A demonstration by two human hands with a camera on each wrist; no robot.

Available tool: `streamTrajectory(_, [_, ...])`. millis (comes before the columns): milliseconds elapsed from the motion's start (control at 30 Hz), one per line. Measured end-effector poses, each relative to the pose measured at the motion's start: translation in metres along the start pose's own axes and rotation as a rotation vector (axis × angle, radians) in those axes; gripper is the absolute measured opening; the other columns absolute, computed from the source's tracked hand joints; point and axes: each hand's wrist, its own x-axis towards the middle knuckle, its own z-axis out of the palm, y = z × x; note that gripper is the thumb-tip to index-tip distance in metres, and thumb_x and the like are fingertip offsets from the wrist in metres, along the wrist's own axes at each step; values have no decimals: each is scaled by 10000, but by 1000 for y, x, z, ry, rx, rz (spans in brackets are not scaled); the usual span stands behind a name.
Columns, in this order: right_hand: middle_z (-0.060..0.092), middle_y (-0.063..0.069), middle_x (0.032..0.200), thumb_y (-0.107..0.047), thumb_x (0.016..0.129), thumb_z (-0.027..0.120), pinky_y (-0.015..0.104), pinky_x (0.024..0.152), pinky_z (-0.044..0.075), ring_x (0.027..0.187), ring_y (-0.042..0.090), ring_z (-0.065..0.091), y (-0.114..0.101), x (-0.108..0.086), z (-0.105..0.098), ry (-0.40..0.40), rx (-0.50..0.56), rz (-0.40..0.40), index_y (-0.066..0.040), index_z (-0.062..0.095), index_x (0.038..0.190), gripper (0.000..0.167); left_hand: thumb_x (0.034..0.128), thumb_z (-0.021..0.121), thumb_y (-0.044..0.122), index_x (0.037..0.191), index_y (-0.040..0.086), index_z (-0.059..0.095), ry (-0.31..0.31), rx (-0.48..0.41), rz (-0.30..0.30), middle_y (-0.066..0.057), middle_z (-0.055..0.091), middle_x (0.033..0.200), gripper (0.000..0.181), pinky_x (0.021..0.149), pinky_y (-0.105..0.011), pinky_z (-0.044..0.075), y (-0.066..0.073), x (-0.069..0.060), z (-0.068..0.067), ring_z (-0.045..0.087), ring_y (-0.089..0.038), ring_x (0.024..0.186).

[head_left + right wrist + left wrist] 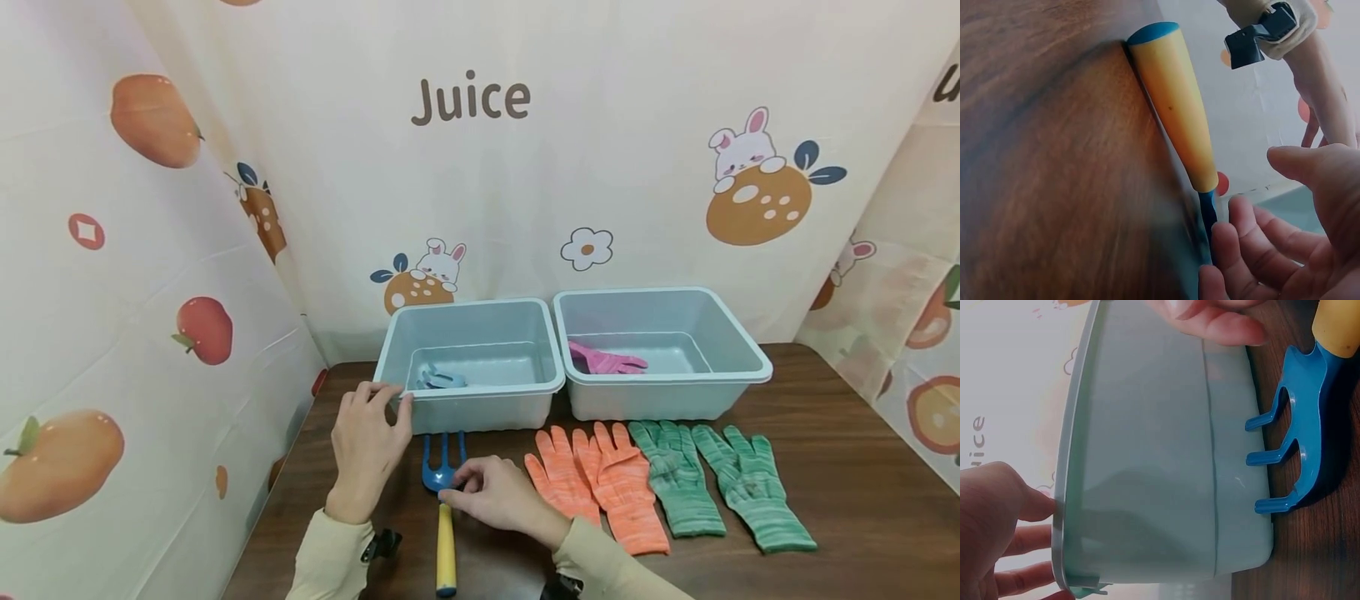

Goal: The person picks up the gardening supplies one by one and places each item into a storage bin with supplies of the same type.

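Observation:
My left hand [369, 446] holds the front left corner of the left light-blue bin [480, 410]; in the left wrist view the thumb and fingers of this hand [997, 531] meet the bin's rim [1060, 519]. A garden fork with blue tines and a yellow handle [446, 550] lies on the table before that bin. Over the fork's blue neck is my right hand [501, 496]. The right wrist view shows this hand [1285, 237] with thumb apart from the bent fingers, fingertips beside the neck below the yellow handle [1175, 106]; contact is unclear.
A blue claw clip [441, 379] lies in the left bin. The right bin [652, 400] holds a pink tool [606, 361]. Orange gloves [626, 500] and green gloves [757, 492] lie on the wooden table [847, 433] at the right. Printed curtains stand behind and at the sides.

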Motion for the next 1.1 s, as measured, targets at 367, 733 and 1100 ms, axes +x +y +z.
streamTrajectory(367, [630, -130, 695, -534, 900, 802, 285, 522, 448, 580, 74, 566, -4, -3, 14, 36, -240, 105, -255, 756, 864, 285, 968, 770, 314, 1098, 70, 835, -32, -6, -16, -170, 741, 1138, 284, 722, -548, 599, 1, -1, 0, 658, -397, 1005])
streamTrajectory(733, [497, -78, 533, -688, 867, 753, 310, 453, 350, 470, 139, 468, -6, 2, 33, 54, -404, 133, -275, 590, 606, 515, 959, 777, 300, 1072, 77, 841, 16, -3, 9, -160, 746, 1107, 258, 693, -538, 595, -1, 0, -1, 661, -391, 971])
streamTrajectory(1100, [486, -80, 543, -469, 857, 784, 289, 485, 336, 487, 119, 441, -12, -2, 34, 58, -426, 167, -234, 574, 598, 408, 962, 773, 302, 1068, 80, 843, 17, -7, 6, -156, 747, 1102, 255, 689, -543, 591, 0, 1, 0, 660, -392, 960])
